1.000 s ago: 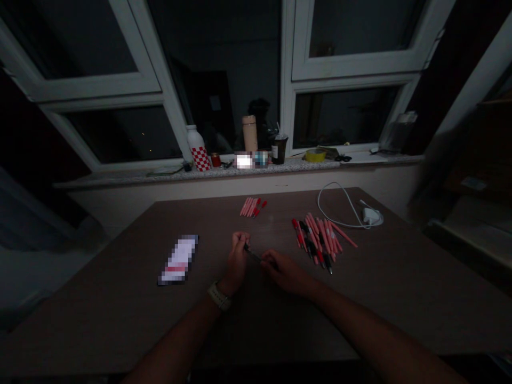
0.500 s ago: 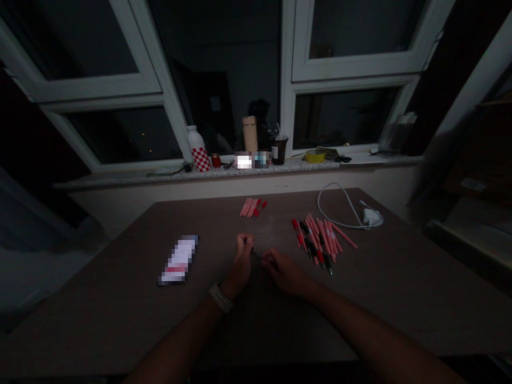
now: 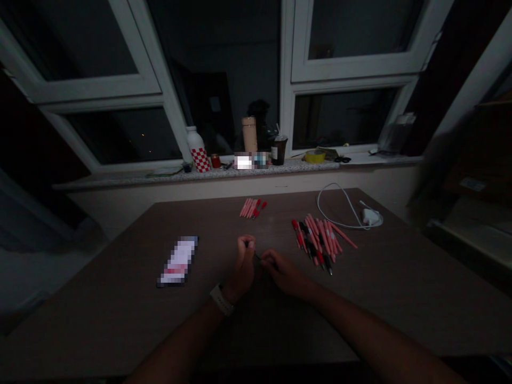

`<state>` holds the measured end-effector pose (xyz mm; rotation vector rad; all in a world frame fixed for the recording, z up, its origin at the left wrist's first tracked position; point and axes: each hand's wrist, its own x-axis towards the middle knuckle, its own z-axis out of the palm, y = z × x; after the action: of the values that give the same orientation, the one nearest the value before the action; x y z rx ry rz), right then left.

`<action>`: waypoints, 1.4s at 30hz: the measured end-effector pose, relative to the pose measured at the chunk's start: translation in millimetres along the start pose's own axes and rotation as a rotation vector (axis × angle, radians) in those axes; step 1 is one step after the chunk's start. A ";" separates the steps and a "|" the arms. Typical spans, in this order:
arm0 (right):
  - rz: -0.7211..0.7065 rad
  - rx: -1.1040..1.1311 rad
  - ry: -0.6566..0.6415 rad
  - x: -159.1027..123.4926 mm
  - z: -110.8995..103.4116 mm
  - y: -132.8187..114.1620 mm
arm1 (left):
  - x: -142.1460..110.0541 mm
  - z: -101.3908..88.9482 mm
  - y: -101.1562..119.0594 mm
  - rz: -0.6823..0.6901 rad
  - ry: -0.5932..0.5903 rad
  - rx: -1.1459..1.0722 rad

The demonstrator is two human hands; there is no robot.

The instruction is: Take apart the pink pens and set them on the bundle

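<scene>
Over the middle of the table (image 3: pixel 224 336), my left hand (image 3: pixel 243 266) is closed around one end of a thin black pen (image 3: pixel 258 257). The fingertips of my right hand (image 3: pixel 278 269) pinch the pen's other end. Only a short dark stretch of it shows between the hands; the rest is covered by fingers. To the right of my right hand lies a loose pile of pink, red and black pens (image 3: pixel 326 237). Beyond both hands, a small row of pink and red pens (image 3: pixel 248 208) lies side by side near the table's far edge.
A phone (image 3: pixel 178 261) lies left of my hands. At the back right is a white charger (image 3: pixel 371 216) with a looped cable (image 3: pixel 340 222). Along the windowsill (image 3: pixel 160 178) stand a checkered bottle (image 3: pixel 199 152), a beige tumbler (image 3: pixel 250 136), a drink cup (image 3: pixel 279 149) and yellow tape (image 3: pixel 315 157).
My left hand has turned slightly and come a little closer to my right hand, so less of the pen shows between them. The pens on the table have not moved.
</scene>
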<state>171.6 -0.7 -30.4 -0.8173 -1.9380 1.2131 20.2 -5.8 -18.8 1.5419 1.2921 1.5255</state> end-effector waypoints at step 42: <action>0.015 0.243 0.142 5.1 -10.4 5.8 | 2.4 -5.4 8.6 0.022 -0.033 -0.086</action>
<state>178.1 10.5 -31.2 -0.7687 -1.6362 1.3309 16.6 -7.7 -9.2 1.5250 1.1791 1.5434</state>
